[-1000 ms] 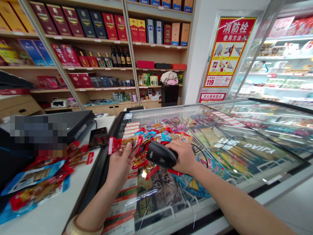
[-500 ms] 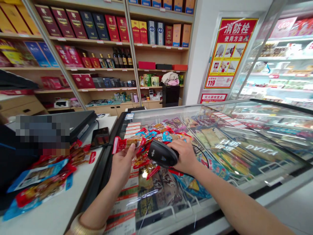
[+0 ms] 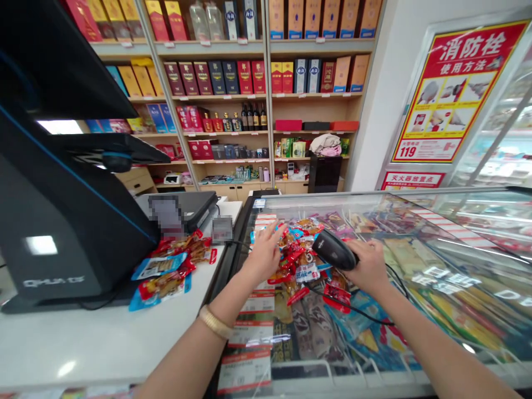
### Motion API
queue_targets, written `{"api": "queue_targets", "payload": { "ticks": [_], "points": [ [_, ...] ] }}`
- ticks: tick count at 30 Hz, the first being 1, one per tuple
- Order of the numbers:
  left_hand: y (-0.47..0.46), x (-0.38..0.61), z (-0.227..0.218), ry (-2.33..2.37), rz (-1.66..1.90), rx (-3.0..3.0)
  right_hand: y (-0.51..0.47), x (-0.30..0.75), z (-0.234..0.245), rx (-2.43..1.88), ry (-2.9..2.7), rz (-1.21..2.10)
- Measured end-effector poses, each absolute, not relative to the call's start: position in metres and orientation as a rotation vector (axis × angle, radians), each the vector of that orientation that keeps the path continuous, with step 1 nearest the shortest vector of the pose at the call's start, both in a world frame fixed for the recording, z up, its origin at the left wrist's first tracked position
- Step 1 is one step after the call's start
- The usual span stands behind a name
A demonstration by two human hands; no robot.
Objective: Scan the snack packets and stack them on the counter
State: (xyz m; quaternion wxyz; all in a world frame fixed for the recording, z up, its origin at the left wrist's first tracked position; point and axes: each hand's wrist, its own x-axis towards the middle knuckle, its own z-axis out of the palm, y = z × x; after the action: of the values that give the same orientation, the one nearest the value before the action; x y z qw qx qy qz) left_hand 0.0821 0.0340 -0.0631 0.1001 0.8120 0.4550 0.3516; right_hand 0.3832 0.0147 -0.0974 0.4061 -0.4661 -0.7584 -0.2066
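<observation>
The right hand (image 3: 369, 266) has its grip wrapped around 1 black scanner (image 3: 333, 249), over a pile of snack packets (image 3: 306, 257) on the freezer's glass top (image 3: 297, 206). The left hand (image 3: 262, 254) keeps an empty-looking, loosely spread grip at the pile's left; contact cannot be told. Other packets (image 3: 168, 269) lie on the white tabletop (image 3: 124, 341).

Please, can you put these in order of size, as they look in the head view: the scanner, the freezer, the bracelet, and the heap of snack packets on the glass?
1. Freezer
2. Heap of snack packets
3. Scanner, in the right hand
4. Bracelet
</observation>
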Motion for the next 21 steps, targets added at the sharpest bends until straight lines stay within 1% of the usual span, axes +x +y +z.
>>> {"api": "queue_targets", "payload": {
  "ticks": [4, 6, 7, 9, 12, 16, 21],
  "points": [
    [0.015, 0.010, -0.041, 1.535, 1.334, 2.174, 0.012, 0.381, -0.097, -1.195, -1.896, -0.515],
    [0.009, -0.034, -0.032, 1.701, 1.503, 1.934, 0.012, 0.380, -0.096, -1.193, -1.896, -0.515],
    [0.007, -0.056, -0.028, 1.819, 1.528, 1.860, 0.011, 0.380, -0.096, -1.189, -1.898, -0.516],
    [0.006, -0.093, -0.023, 1.998, 1.534, 1.783, 0.011, 0.379, -0.095, -1.177, -1.900, -0.523],
    [0.009, -0.127, -0.021, 2.080, 1.485, 1.642, 0.011, 0.379, -0.096, -1.172, -1.907, -0.525],
    [0.015, -0.135, -0.022, 2.073, 1.410, 1.408, 0.011, 0.378, -0.097, -1.172, -1.914, -0.536],
    [0.018, -0.131, -0.020, 2.088, 1.346, 1.458, 0.009, 0.377, -0.096, -1.183, -1.915, -0.530]
  ]
}}
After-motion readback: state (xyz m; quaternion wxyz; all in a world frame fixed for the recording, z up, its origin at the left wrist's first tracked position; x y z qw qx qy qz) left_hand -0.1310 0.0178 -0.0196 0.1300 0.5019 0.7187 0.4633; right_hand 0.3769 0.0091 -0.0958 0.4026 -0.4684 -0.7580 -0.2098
